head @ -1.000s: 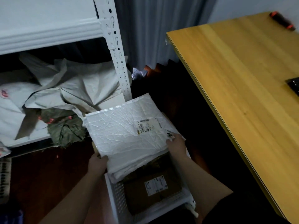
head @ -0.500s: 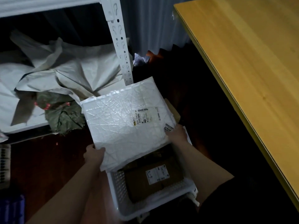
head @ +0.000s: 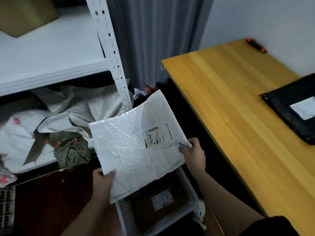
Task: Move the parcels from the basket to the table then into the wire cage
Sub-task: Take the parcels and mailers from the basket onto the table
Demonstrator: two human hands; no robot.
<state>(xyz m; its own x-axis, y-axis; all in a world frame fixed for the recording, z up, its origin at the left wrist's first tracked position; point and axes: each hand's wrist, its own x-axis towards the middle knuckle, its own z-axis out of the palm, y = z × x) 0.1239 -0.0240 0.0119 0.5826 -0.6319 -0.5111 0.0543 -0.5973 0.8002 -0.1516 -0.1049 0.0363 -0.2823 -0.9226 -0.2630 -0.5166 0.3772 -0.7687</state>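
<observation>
White padded parcel (head: 136, 149) held clear above basket (head: 192, 198), lower centre of frame; long axis running lower-left to upper-right. Left hand (head: 102, 183) pinching near-left corner, right hand (head: 194, 154) pinching right edge. Table (head: 230, 108) to the right, nearer right hand, black parcel (head: 289, 109) already there.

We see a crinkled white padded mailer (head: 136, 147) with a black-printed white label, a brown cardboard parcel (head: 153, 206) in the white perforated plastic basket (head: 126, 217). The yellow-orange wood-grain table (head: 230, 116) bears a black plastic bag (head: 289, 109) with a pale label.
</observation>
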